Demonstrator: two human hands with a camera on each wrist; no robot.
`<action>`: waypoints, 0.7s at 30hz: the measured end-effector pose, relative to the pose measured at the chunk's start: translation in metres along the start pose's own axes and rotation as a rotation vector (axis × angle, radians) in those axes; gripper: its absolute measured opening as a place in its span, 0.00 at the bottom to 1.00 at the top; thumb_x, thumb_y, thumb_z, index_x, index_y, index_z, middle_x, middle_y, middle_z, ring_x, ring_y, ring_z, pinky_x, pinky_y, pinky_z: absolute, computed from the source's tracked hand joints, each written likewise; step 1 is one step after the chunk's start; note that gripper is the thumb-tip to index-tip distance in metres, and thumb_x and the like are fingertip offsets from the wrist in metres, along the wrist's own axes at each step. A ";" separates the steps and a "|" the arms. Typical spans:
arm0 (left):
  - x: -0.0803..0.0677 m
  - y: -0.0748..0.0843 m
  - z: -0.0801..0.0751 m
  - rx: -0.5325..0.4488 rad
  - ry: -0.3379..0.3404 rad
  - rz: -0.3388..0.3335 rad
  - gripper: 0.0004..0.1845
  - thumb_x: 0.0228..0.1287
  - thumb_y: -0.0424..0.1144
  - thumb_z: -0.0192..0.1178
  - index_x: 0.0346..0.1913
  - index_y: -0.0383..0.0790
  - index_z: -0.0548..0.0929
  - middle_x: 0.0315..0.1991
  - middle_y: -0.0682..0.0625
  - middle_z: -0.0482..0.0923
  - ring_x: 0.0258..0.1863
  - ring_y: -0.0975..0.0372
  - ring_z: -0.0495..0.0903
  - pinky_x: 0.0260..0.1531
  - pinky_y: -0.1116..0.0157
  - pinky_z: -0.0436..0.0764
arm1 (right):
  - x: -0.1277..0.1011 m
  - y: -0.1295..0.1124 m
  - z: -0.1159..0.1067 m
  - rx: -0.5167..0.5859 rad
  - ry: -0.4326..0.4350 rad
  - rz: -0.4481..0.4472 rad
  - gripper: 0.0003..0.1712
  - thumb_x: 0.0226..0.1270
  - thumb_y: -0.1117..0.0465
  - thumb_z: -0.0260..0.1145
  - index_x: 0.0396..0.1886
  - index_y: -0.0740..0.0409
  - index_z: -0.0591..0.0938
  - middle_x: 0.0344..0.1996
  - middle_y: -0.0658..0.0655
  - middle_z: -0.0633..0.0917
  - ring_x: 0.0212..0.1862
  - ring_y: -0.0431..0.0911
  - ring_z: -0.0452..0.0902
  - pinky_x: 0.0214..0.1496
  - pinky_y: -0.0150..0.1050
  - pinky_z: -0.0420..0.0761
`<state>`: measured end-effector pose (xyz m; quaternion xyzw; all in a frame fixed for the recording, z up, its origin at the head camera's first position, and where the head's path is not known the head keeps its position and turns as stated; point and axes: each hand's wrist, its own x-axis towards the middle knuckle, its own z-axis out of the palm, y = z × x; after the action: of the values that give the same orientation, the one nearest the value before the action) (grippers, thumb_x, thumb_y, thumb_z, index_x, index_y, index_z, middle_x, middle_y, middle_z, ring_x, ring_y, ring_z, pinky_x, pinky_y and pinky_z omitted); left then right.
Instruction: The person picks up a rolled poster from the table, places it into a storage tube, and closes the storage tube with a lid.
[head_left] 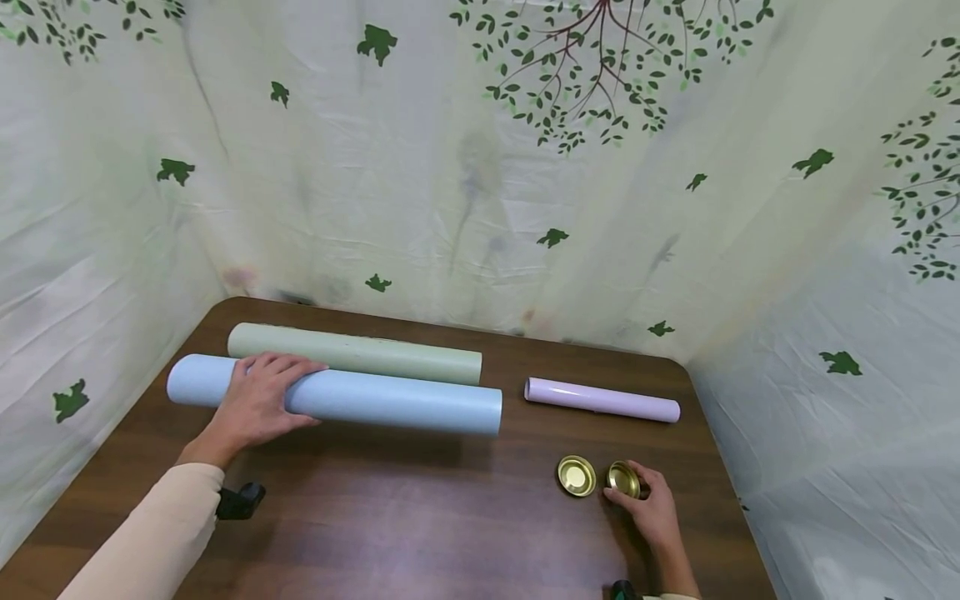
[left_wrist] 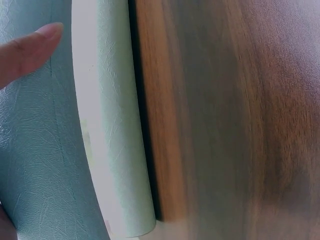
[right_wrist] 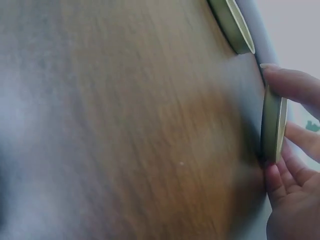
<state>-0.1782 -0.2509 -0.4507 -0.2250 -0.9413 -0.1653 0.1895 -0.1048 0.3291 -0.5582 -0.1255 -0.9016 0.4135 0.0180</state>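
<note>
**Left hand on blue roll, right hand on gold lid**

Left hand (head_left: 261,400) grips the light blue roll (head_left: 397,398) toward its left end: fingers over the top, thumb along the near side. Roll runs left-right across the left half of the table (head_left: 420,525), with its shadow on the wood below. Left wrist view shows creased, leather-like grain on it.

Pale green roll (head_left: 390,354) is just behind, roughly parallel, partly covered by the blue one. Can't tell whether the two touch.

Right hand (head_left: 654,508) pinches the right gold lid (head_left: 622,480) by its rim, thumb on one side, fingers on the other; open face up. Can't tell if it's clear of the wood. Left gold lid (head_left: 576,476) sits just beside it, apart, also open side up.

Glossy lilac roll (head_left: 602,400), shorter and thinner, lies behind the lids on the right.

Markings: roll surfaces in view are plain. Small green mark on the black wrist device (head_left: 622,590) by the right arm, too small to read. White sheet (head_left: 450,208) behind carries printed leaves and branches. Cream sleeve (head_left: 150,533) on the left arm.
</note>
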 end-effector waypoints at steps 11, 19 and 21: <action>0.001 0.001 -0.002 -0.003 -0.014 -0.001 0.40 0.25 0.46 0.83 0.52 0.45 0.80 0.46 0.42 0.80 0.49 0.43 0.71 0.46 0.41 0.60 | 0.002 -0.008 -0.005 0.117 -0.002 0.029 0.39 0.50 0.61 0.78 0.61 0.69 0.73 0.52 0.68 0.77 0.48 0.55 0.78 0.40 0.30 0.76; 0.001 0.002 -0.001 -0.005 -0.020 0.000 0.40 0.26 0.46 0.83 0.52 0.45 0.80 0.47 0.41 0.80 0.49 0.43 0.71 0.46 0.41 0.60 | -0.002 -0.023 -0.009 0.115 -0.005 -0.002 0.38 0.49 0.60 0.78 0.61 0.66 0.74 0.53 0.66 0.76 0.51 0.57 0.77 0.43 0.32 0.76; 0.001 0.002 -0.001 -0.004 -0.023 -0.002 0.40 0.26 0.46 0.83 0.52 0.45 0.80 0.47 0.41 0.80 0.49 0.43 0.71 0.46 0.41 0.60 | -0.002 -0.026 -0.009 0.114 -0.006 -0.011 0.38 0.49 0.60 0.78 0.61 0.64 0.75 0.53 0.65 0.76 0.51 0.56 0.77 0.44 0.34 0.76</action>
<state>-0.1781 -0.2489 -0.4487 -0.2263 -0.9433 -0.1649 0.1781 -0.1076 0.3189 -0.5327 -0.1183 -0.8774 0.4642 0.0247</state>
